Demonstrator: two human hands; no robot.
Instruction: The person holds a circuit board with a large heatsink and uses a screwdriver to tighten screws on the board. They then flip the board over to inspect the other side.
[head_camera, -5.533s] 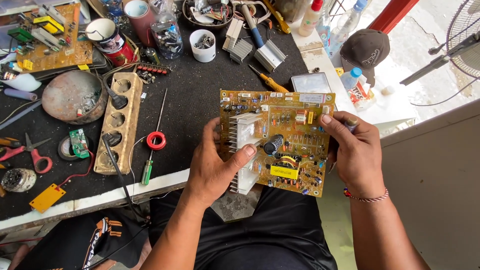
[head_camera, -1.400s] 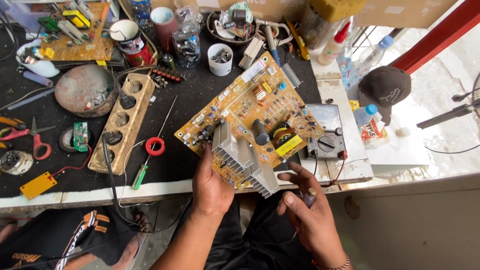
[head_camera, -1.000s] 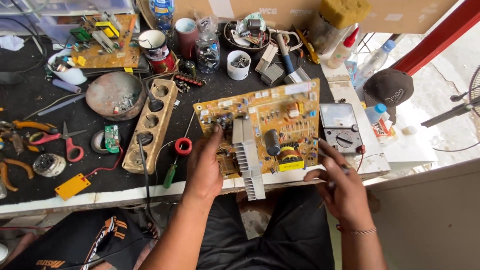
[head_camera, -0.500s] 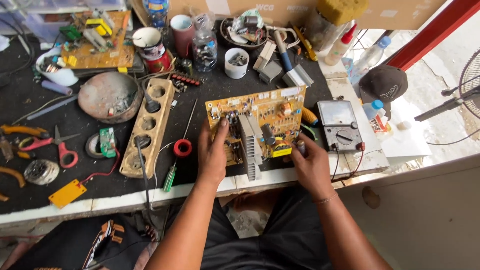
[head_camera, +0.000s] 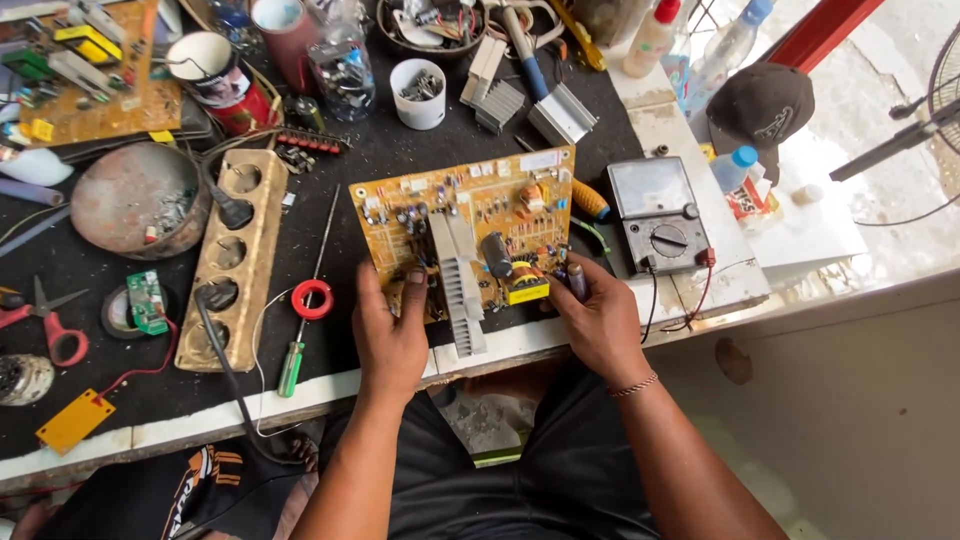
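A yellow-brown circuit board (head_camera: 490, 205) with a silver finned heat sink (head_camera: 460, 285), a black capacitor and a small yellow transformer lies flat on the black bench top near its front edge. My left hand (head_camera: 392, 335) grips the board's near-left edge, thumb on top beside the heat sink. My right hand (head_camera: 598, 315) rests at the board's near-right corner and holds a thin dark probe-like tool (head_camera: 577, 280) against it.
An analog multimeter (head_camera: 660, 215) with leads sits right of the board. A wooden multi-socket strip (head_camera: 232, 260), green screwdriver (head_camera: 290, 368), red tape ring (head_camera: 312, 298), red scissors (head_camera: 55, 335), metal bowl (head_camera: 135, 200), cups, jars and another board crowd the left and back.
The board went from held up and tilted to lying flat on the bench. My right hand moved in from the edge to the board's right corner.
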